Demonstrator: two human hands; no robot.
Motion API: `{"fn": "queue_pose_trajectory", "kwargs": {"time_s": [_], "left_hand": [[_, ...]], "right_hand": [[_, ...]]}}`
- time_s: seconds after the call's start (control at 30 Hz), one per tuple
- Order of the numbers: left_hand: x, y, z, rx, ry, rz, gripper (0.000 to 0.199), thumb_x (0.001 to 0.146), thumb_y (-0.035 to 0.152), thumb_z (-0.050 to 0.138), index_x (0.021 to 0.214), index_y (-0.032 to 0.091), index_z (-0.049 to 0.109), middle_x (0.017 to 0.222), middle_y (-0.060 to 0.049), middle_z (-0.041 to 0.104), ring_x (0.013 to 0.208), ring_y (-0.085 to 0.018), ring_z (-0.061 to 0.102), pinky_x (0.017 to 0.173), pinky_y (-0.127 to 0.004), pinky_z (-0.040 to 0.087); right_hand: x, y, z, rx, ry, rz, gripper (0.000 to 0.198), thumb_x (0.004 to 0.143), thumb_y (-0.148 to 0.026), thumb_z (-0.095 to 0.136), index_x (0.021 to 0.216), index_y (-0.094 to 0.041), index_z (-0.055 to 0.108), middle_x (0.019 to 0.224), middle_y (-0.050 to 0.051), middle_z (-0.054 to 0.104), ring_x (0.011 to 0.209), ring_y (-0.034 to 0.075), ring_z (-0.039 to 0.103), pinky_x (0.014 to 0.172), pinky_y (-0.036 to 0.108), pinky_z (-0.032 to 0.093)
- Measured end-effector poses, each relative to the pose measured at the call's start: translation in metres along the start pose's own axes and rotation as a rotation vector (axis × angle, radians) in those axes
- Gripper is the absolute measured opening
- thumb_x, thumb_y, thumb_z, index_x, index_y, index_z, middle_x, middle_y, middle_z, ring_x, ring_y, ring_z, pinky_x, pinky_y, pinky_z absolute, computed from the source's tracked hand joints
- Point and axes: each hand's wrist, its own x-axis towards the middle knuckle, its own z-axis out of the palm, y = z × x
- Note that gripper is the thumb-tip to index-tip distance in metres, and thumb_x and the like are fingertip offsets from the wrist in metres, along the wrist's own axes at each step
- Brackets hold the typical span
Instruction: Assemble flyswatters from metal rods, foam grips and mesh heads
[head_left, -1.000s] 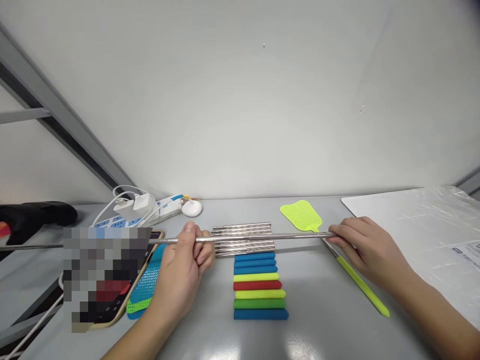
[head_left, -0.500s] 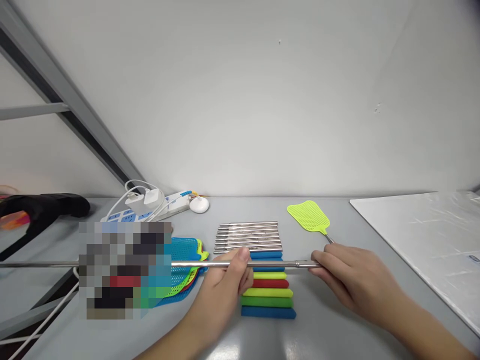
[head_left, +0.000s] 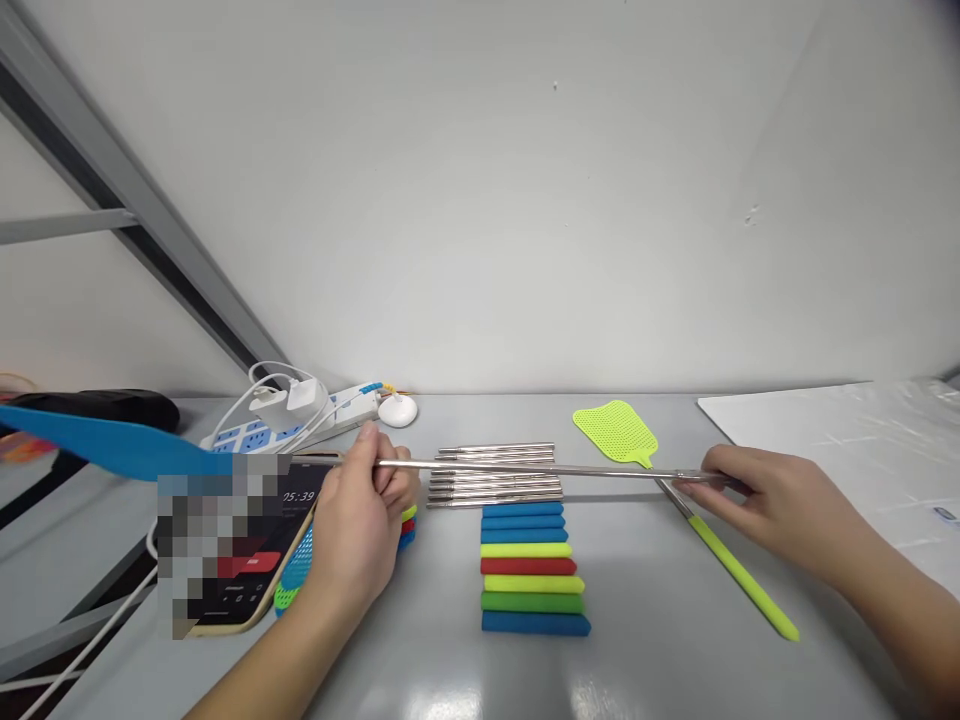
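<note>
On the head view, my left hand [head_left: 365,510] pinches the rod [head_left: 600,472] between thumb and fingers; my right hand [head_left: 772,505] pinches it near its right end. Wide-set holds, presumably to keep it steady above the tabletop [head_left: 637,610]! A blue paddle [head_left: 105,445] juts out left, its joint hidden. Tubes [head_left: 491,490] and grips [head_left: 529,567] lie ranked below, probably for easy reach.

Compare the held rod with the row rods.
The held rod is up in the left hand and right hand; the row rods lie on the table. The held rod looks much longer than each of the row rods. Both are shiny metal.
</note>
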Motion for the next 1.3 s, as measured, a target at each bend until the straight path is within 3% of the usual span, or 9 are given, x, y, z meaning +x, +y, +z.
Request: {"fn": "queue_pose_trajectory", "kwargs": {"time_s": [0.17, 0.3, 0.4, 0.67, 0.8, 0.93, 1.0, 1.17, 1.3], "left_hand": [[-0.002, -0.011, -0.002, 0.122, -0.084, -0.039, 0.051, 0.094, 0.047, 0.049, 0.057, 0.02, 0.028, 0.051, 0.006, 0.024, 0.046, -0.008, 0.023, 0.043, -0.021, 0.024], [-0.01, -0.019, -0.003, 0.172, -0.219, -0.065, 0.05, 0.096, 0.046, 0.045, 0.057, 0.02, 0.028, 0.051, 0.005, 0.027, 0.049, -0.009, 0.024, 0.046, -0.022, 0.026], [-0.015, -0.02, 0.0, 0.149, -0.252, -0.092, 0.05, 0.096, 0.047, 0.044, 0.057, 0.02, 0.028, 0.051, 0.005, 0.027, 0.049, -0.009, 0.023, 0.046, -0.023, 0.025], [-0.042, -0.041, 0.012, 0.214, -0.41, -0.273, 0.054, 0.089, 0.063, 0.046, 0.059, 0.022, 0.029, 0.049, 0.007, 0.027, 0.045, -0.008, 0.021, 0.043, -0.023, 0.019], [-0.049, -0.041, 0.015, 0.241, -0.391, -0.271, 0.055, 0.091, 0.063, 0.043, 0.057, 0.022, 0.028, 0.048, 0.006, 0.027, 0.046, -0.009, 0.023, 0.045, -0.024, 0.02], [-0.044, -0.032, 0.011, 0.359, -0.423, -0.169, 0.053, 0.093, 0.057, 0.045, 0.056, 0.021, 0.031, 0.052, 0.004, 0.029, 0.051, -0.011, 0.025, 0.049, -0.026, 0.022], [-0.038, -0.028, 0.006, 0.366, -0.379, -0.131, 0.052, 0.094, 0.055, 0.043, 0.057, 0.021, 0.03, 0.054, 0.004, 0.027, 0.052, -0.011, 0.023, 0.049, -0.027, 0.022], [-0.019, -0.022, -0.002, 0.143, -0.198, -0.08, 0.05, 0.096, 0.05, 0.042, 0.057, 0.021, 0.03, 0.052, 0.005, 0.02, 0.05, -0.011, 0.018, 0.048, -0.026, 0.021], [-0.013, -0.022, -0.001, -0.002, -0.182, -0.129, 0.052, 0.095, 0.053, 0.042, 0.057, 0.019, 0.033, 0.052, 0.006, 0.02, 0.048, -0.01, 0.016, 0.046, -0.023, 0.019]], "right_hand": [[-0.002, 0.006, 0.002, -0.03, -0.024, 0.053, 0.044, 0.088, -0.057, 0.053, 0.063, -0.023, 0.044, 0.049, -0.005, 0.046, 0.042, 0.011, 0.042, 0.045, 0.024, 0.03], [-0.005, 0.01, 0.003, -0.082, 0.013, 0.018, 0.046, 0.089, -0.058, 0.052, 0.06, -0.024, 0.043, 0.046, -0.005, 0.045, 0.04, 0.011, 0.041, 0.044, 0.026, 0.026], [-0.005, 0.01, 0.004, -0.187, 0.075, -0.043, 0.05, 0.091, -0.063, 0.045, 0.06, -0.024, 0.039, 0.043, -0.005, 0.043, 0.038, 0.011, 0.038, 0.044, 0.027, 0.022], [-0.004, -0.055, 0.013, -0.276, 0.115, -0.237, 0.049, 0.1, -0.055, 0.028, 0.065, -0.023, 0.04, 0.047, -0.004, 0.052, 0.037, 0.012, 0.046, 0.044, 0.027, 0.018], [-0.008, -0.066, 0.015, -0.296, 0.157, -0.235, 0.043, 0.102, -0.044, 0.027, 0.066, -0.023, 0.04, 0.046, -0.004, 0.051, 0.035, 0.013, 0.043, 0.044, 0.027, 0.014], [-0.008, -0.05, 0.014, -0.246, 0.098, -0.202, 0.037, 0.098, -0.044, 0.038, 0.067, -0.023, 0.038, 0.049, -0.005, 0.052, 0.039, 0.013, 0.046, 0.045, 0.026, 0.017], [-0.007, -0.037, 0.013, -0.236, 0.05, -0.17, 0.034, 0.095, -0.042, 0.042, 0.068, -0.023, 0.038, 0.051, -0.005, 0.052, 0.041, 0.013, 0.046, 0.045, 0.024, 0.018], [-0.006, -0.006, 0.01, -0.209, -0.081, -0.004, 0.029, 0.09, -0.037, 0.047, 0.067, -0.024, 0.037, 0.048, -0.006, 0.047, 0.041, 0.013, 0.039, 0.045, 0.024, 0.02], [-0.004, 0.005, 0.006, -0.13, -0.174, 0.141, 0.035, 0.091, -0.049, 0.047, 0.067, -0.024, 0.039, 0.05, -0.005, 0.048, 0.044, 0.014, 0.04, 0.045, 0.024, 0.024]]}}
